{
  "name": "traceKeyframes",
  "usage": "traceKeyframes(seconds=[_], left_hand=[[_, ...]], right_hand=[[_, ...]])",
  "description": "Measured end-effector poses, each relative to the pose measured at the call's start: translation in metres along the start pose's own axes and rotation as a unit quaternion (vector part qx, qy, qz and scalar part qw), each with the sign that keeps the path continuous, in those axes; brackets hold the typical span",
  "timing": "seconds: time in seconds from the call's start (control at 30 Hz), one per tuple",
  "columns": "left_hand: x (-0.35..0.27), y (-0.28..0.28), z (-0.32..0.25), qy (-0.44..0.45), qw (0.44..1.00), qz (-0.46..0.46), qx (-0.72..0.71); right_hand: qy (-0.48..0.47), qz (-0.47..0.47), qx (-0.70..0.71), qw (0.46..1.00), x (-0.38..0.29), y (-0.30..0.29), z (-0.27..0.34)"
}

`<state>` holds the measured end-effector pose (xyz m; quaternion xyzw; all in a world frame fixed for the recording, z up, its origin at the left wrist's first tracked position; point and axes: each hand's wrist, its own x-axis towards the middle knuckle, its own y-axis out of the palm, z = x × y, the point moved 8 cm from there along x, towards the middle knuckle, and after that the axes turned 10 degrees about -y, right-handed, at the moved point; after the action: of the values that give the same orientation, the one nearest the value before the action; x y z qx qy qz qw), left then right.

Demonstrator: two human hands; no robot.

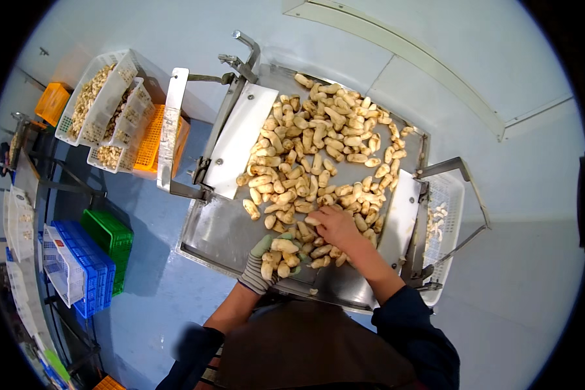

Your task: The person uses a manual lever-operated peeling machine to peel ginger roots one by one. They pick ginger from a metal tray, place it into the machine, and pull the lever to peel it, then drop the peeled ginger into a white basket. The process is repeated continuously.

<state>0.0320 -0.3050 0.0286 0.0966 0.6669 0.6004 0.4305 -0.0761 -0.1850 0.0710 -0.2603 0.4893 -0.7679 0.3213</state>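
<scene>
Many pale, brown-spotted mushrooms with thick stems (pixel 335 117) lie heaped over a stainless steel tray table (pixel 214 234). My left hand (pixel 273 258), in a striped glove with green fingers, cradles several of these mushrooms (pixel 285 245) at the table's near edge. My bare right hand (pixel 332 225) reaches into the near part of the heap, with one pale mushroom (pixel 313 221) at its fingertips. How firmly the fingers close on it cannot be told. The palm of my left hand is hidden under its load.
White boards (pixel 243 141) are bolted along both sides of the table, beside metal frames. A white basket (pixel 456 209) with pale pieces hangs at the right. At left stand white baskets of mushrooms (pixel 126 73), an orange crate (pixel 151 141), blue crates (pixel 95 278) and green crates (pixel 122 248).
</scene>
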Motion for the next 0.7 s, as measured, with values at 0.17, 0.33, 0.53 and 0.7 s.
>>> traceKeyframes(seconds=[0.17, 0.33, 0.53, 0.7], left_hand=[[-0.008, 0.034, -0.006, 0.03, 0.994, 0.108, 0.009], [-0.002, 0.045, 0.009, 0.019, 0.992, 0.11, -0.061], [0.011, -0.008, 0.029, -0.047, 0.972, 0.065, -0.222], [-0.003, 0.015, 0.006, -0.007, 0.995, 0.093, -0.029]], right_hand=[[0.29, -0.174, 0.356, 0.871, -0.039, -0.016, -0.017], [0.238, -0.212, 0.215, 0.923, -0.069, -0.034, 0.071], [0.087, -0.235, 0.183, 0.951, -0.053, -0.029, 0.089], [0.264, -0.171, 0.055, 0.948, -0.096, -0.046, 0.012]])
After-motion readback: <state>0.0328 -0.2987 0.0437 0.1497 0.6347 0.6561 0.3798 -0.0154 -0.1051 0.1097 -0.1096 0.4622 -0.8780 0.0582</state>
